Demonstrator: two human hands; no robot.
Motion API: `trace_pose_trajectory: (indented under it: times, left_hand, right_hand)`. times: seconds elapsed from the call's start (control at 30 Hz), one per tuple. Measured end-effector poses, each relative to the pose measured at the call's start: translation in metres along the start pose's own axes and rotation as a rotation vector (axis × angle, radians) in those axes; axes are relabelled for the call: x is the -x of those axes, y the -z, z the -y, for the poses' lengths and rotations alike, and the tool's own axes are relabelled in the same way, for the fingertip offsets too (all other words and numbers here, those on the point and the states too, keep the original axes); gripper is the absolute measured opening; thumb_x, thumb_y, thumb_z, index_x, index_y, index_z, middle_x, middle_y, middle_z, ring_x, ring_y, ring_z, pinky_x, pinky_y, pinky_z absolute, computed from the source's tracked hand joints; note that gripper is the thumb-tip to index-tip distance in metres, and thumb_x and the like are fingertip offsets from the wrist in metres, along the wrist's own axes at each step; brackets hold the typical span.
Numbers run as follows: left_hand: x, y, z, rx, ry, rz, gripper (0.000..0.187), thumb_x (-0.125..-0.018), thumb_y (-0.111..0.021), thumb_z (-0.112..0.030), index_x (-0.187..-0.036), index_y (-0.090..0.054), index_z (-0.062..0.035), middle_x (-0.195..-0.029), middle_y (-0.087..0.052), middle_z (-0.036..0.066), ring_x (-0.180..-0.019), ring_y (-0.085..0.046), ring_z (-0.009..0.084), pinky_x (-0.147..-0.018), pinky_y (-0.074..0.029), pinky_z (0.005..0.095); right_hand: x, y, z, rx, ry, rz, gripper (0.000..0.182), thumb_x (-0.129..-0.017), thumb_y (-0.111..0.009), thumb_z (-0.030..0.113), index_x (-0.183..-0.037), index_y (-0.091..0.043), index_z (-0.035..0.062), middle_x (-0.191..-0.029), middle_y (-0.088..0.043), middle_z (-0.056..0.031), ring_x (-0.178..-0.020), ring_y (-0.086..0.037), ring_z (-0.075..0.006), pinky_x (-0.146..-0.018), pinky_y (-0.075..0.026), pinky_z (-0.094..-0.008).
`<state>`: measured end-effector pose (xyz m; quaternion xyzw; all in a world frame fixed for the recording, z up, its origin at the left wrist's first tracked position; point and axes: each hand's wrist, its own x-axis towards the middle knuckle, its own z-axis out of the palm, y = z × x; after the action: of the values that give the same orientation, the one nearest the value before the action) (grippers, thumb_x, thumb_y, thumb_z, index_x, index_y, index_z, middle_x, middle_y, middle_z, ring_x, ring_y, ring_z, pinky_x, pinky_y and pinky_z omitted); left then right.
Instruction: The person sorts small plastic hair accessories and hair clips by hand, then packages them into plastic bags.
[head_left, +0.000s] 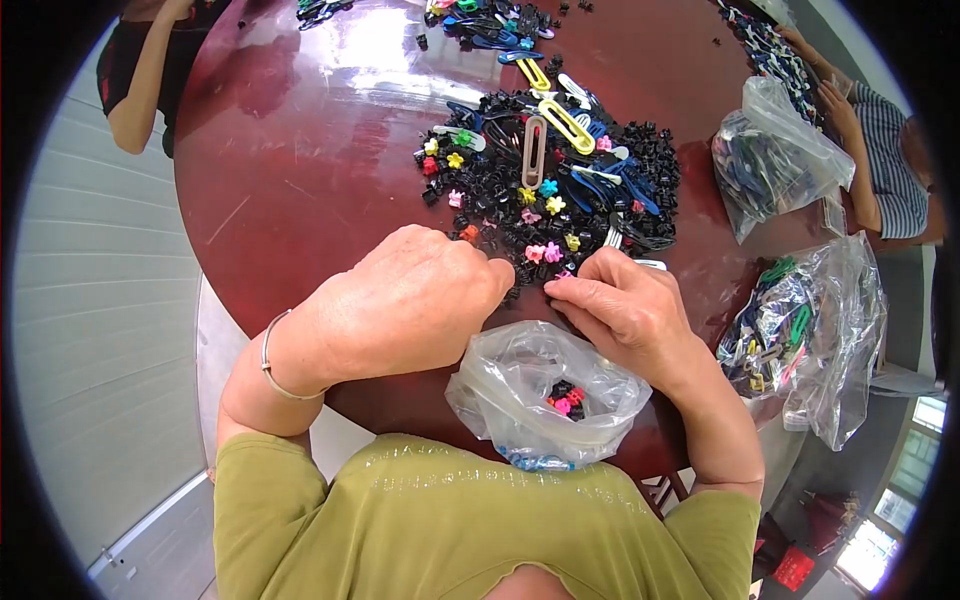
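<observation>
A heap of small black hair claws [490, 190] lies before me, mixed with snap clips and coloured flower claws. At its near edge, my right hand [630, 315] pinches thumb against forefinger, with a small pink flower hair claw [563, 275] at the tips. My left hand [415, 300] is closed beside the heap, knuckles up; whatever its fingertips hold is hidden. Between my forearms stands an open clear plastic bag [500, 370], with black, pink and red hair claws [567, 400] inside.
Two filled clear bags, one farther back [775, 165] and one nearer [770, 340], rest at the right of the round red table [290, 170]. More clips [490, 22] lie at the far side. Another person's arm [845, 125] reaches in from the right; another [145, 90] shows upper left.
</observation>
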<state>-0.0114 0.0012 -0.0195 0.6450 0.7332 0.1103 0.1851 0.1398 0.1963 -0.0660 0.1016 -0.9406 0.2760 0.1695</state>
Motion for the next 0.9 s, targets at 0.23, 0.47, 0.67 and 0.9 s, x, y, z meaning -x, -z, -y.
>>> trace_pose_trajectory:
  times: [0.23,0.47,0.67,0.9]
  left_hand:
    - [-0.001,0.005,-0.002,-0.004,0.050,0.042,0.017,-0.076,-0.070,-0.010,-0.076,-0.056,-0.0010,-0.068,-0.062,0.017,-0.068,-0.062,0.0400,-0.061,-0.048,0.0484]
    - [-0.004,0.006,0.000,0.000,0.093,0.033,0.017,-0.076,-0.072,-0.012,-0.078,-0.057,-0.0019,-0.067,-0.061,0.018,-0.067,-0.062,0.0399,-0.060,-0.048,0.0480]
    - [-0.005,0.001,0.002,0.027,0.029,-0.138,0.018,-0.075,-0.074,-0.011,-0.081,-0.059,-0.0038,-0.065,-0.061,0.016,-0.065,-0.063,0.0355,-0.057,-0.049,0.0443]
    - [-0.018,-0.005,0.005,0.354,-0.228,-0.493,0.023,-0.071,-0.079,-0.006,-0.090,-0.066,-0.0045,-0.074,-0.064,0.008,-0.060,-0.063,0.0268,-0.053,-0.050,0.0355]
  right_hand:
    - [-0.002,0.015,0.002,-0.341,-0.188,-0.095,0.020,-0.073,-0.078,-0.003,-0.090,-0.073,0.0069,-0.083,-0.065,-0.0056,-0.064,-0.062,-0.0138,-0.053,-0.047,-0.0289]
    - [0.002,0.062,0.028,-0.778,-0.109,0.035,0.023,-0.068,-0.084,-0.002,-0.087,-0.075,0.0036,-0.090,-0.073,-0.0109,-0.074,-0.068,-0.0152,-0.059,-0.052,-0.0247]
    - [0.001,0.022,0.004,-0.241,-0.225,-0.112,0.019,-0.074,-0.082,0.005,-0.091,-0.074,0.0058,-0.086,-0.067,-0.0063,-0.063,-0.064,-0.0145,-0.055,-0.052,-0.0281]
    - [-0.003,0.005,-0.006,0.011,-0.068,-0.059,0.017,-0.073,-0.080,0.007,-0.087,-0.071,0.0064,-0.086,-0.065,-0.0051,-0.062,-0.064,-0.0207,-0.053,-0.051,-0.0330]
